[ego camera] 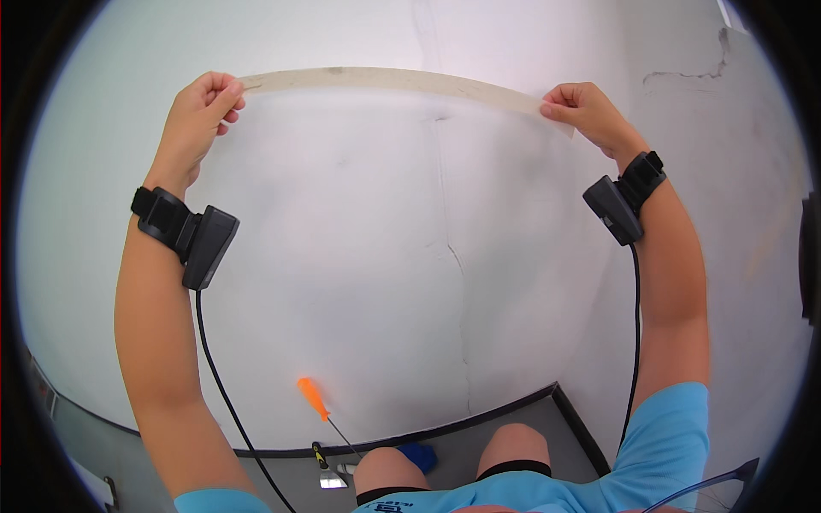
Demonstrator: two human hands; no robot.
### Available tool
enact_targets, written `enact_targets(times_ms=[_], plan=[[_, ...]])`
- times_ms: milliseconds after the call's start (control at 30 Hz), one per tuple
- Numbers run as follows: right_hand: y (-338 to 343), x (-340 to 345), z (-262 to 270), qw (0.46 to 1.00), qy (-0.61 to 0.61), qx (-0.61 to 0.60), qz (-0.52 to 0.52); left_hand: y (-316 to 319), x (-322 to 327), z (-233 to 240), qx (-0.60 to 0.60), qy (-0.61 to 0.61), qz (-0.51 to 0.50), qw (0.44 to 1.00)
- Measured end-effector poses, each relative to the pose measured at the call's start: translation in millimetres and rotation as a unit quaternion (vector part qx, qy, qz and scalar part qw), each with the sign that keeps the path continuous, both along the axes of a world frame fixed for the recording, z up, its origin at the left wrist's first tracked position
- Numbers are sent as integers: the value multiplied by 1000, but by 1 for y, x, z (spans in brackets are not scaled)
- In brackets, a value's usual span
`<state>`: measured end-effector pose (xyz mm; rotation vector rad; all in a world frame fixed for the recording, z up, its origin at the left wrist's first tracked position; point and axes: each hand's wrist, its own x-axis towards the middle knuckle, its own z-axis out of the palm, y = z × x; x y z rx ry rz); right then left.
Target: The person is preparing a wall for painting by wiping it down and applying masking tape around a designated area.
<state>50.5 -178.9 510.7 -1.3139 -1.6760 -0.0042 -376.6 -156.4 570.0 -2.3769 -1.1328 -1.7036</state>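
My left hand (208, 106) pinches the left end of a long beige strip of tape (385, 78) between thumb and fingers. At the strip's other end, my right hand (584, 115) grips it the same way, and a short tail hangs below the fingers. The strip is stretched in front of a white wall (333, 243), across a vertical crack (454, 256). Whether the tape touches the wall, I cannot tell. Each wrist bears a strapped black device, the left one (210, 247) and the right one (614, 210), with a cable hanging down.
A putty knife (331, 478) lies on the grey floor (532, 426). An orange-handled tool (312, 396) with a thin metal rod leans on the wall. Something blue (420, 456) is partly behind my knee. Black skirting (507, 417) meets a corner at right; another crack (686, 75) marks the side wall.
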Motion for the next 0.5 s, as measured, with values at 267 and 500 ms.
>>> enact_targets(times_ms=[267,500], plan=[[-8,-20,9,936,261,210,108,0,-8,-5,37,-44,-6,998],[-42,-79,-19,880,327,329,105,-44,-55,-51,102,-123,-58,985]])
